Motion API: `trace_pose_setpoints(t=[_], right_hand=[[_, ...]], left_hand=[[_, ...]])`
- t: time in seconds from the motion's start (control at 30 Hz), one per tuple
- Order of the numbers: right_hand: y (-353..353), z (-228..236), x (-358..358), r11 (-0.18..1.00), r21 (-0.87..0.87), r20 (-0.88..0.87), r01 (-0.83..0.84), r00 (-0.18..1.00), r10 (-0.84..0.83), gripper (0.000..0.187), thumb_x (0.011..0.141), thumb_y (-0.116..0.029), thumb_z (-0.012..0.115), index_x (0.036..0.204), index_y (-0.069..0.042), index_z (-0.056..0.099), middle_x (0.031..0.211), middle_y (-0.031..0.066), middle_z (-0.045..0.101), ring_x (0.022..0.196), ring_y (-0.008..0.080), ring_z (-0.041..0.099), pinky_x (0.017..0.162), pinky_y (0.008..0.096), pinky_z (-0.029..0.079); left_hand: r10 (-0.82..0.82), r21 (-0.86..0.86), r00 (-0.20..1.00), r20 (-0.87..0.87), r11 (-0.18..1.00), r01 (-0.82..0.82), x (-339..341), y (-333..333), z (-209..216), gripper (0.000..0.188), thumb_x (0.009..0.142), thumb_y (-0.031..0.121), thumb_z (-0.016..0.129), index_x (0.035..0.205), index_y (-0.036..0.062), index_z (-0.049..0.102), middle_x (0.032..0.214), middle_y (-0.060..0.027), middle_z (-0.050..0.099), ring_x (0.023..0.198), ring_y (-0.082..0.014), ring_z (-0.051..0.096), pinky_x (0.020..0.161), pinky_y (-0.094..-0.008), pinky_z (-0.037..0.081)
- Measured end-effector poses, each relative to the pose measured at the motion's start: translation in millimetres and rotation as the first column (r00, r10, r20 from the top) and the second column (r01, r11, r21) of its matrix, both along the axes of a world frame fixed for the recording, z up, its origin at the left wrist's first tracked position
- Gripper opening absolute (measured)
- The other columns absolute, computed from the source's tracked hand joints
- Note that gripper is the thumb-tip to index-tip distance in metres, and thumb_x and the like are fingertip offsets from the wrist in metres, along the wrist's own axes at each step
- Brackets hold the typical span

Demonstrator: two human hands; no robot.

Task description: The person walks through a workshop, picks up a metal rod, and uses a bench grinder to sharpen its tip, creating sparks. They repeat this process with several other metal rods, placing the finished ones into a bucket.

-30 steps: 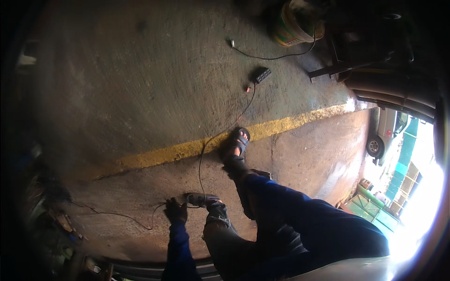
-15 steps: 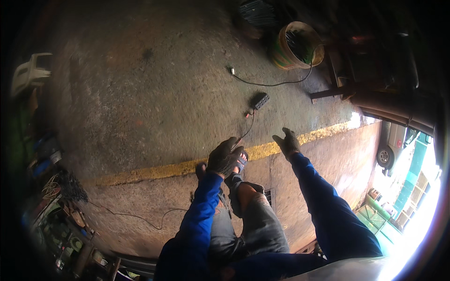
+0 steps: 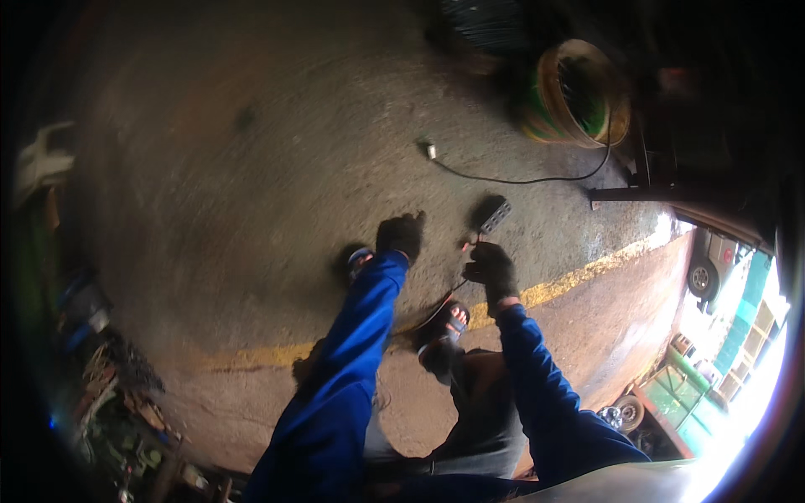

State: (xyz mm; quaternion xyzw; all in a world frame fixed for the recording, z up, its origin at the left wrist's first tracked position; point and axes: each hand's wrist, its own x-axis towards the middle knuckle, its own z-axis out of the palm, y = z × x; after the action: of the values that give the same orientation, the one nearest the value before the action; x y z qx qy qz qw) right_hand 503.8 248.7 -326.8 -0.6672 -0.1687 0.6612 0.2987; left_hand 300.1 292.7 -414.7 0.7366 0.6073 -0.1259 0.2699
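Note:
My left hand (image 3: 401, 234), in a dark glove, hangs over the grey floor beside my left foot. Its fingers are loosely apart and point forward and right, with nothing seen in them. My right hand (image 3: 492, 270), gloved too, is just short of a black multi-socket power strip (image 3: 495, 215). Thumb and fingers stand apart in a loose curve; no held thing shows. The strip's thin cord (image 3: 444, 303) passes behind that hand and down past my right foot. Farther ahead lies a pale plug (image 3: 431, 152) on a black cable (image 3: 520, 181).
A round tub (image 3: 579, 92) with dark contents stands at the far right, the black cable running to it. A yellow line (image 3: 579, 281) crosses the floor. Metal beams (image 3: 637, 194) jut in at the right. Cluttered parts (image 3: 126, 419) lie at the lower left; a parked vehicle (image 3: 713, 264) stands right.
I have stepped forward, my left foot now past the yellow line. My right hand has come left and nearer the power strip. The left hand has moved ahead, away from my right foot.

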Motion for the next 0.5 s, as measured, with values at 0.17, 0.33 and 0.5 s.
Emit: trace_pose_setpoints(t=[0.17, 0.33, 0.5], right_hand=[[40.8, -98.9, 12.4, 0.745, 0.220, 0.610, -0.630, 0.685, 0.399, 0.036, 0.087, -0.018, 0.060, 0.119, -0.002, 0.056, 0.112, 0.0130, 0.061, 0.094, 0.0223, 0.062, 0.075, 0.0334, 0.051], [89.2, -31.7, -0.3, 0.776, 0.418, 0.493, -0.472, 0.835, 0.243, 0.037, 0.088, -0.031, 0.061, 0.115, -0.005, 0.059, 0.103, 0.0159, 0.065, 0.092, 0.0297, 0.064, 0.080, 0.0351, 0.049], [107.5, -6.0, 5.6, 0.602, 0.264, 0.703, -0.754, 0.578, 0.416, 0.043, 0.089, -0.035, 0.055, 0.121, -0.005, 0.055, 0.113, 0.0188, 0.060, 0.106, 0.0358, 0.057, 0.090, 0.0419, 0.045]], left_hand=[[-0.078, 0.267, 0.987, 0.139, 0.963, 0.039, 15.8, 73.0, -100.9, 0.047, 0.082, 0.017, 0.057, 0.129, 0.0195, 0.051, 0.109, -0.0090, 0.062, 0.079, -0.0216, 0.064, 0.068, -0.0394, 0.051], [0.113, 0.020, 0.985, 0.130, 0.993, -0.116, 17.4, 95.7, -213.3, 0.052, 0.081, 0.032, 0.060, 0.131, 0.0224, 0.050, 0.117, -0.0105, 0.060, 0.087, -0.0238, 0.065, 0.073, -0.0423, 0.051], [0.030, 0.154, 0.999, -0.012, 0.988, -0.028, 35.1, 102.5, -214.1, 0.048, 0.082, 0.037, 0.060, 0.127, 0.0217, 0.053, 0.111, -0.0113, 0.062, 0.091, -0.0245, 0.065, 0.076, -0.0423, 0.051]])
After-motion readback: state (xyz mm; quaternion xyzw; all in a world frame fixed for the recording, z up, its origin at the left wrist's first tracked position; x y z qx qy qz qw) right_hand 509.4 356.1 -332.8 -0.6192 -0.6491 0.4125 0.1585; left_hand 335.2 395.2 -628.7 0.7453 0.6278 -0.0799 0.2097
